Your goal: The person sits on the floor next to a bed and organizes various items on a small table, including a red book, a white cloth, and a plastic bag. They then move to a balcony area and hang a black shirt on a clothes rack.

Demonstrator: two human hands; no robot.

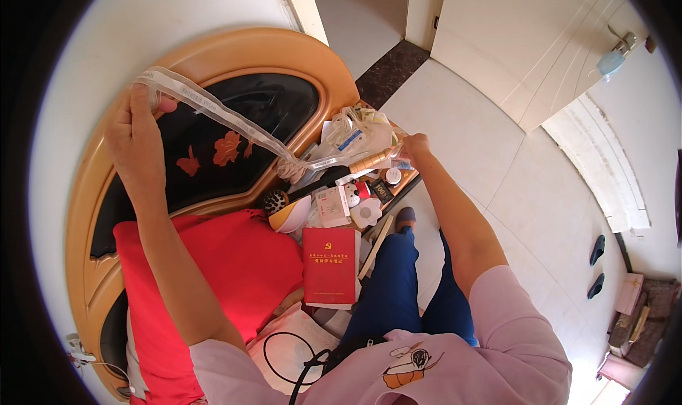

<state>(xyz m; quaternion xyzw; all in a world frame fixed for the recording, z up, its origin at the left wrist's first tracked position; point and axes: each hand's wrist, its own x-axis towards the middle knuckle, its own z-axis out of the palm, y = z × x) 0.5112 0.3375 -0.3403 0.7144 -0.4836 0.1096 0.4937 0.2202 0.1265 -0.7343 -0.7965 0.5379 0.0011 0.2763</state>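
Note:
A sheer white ribbon (213,108) with printed letters runs slantwise from upper left down to the cluttered bedside table. My left hand (139,133) is raised before the headboard and pinches the ribbon's upper end, with a loop of it at the fingers. My right hand (417,148) is closed at the table's far right corner on a translucent strip, which looks like the ribbon's other end. Beside that hand lies the ribbed wooden handle (370,161) of a hairbrush. The brush's round bristled head (275,201) rests near the pillow.
On the table are a clear plastic bag (367,133), a small box (333,207), a dog figurine (352,193) and a white jar (393,176). A red notebook (330,266) lies nearer, next to a red-covered pillow (213,277). The wooden headboard (256,45) curves behind. Slippers (597,250) stand on the tiled floor.

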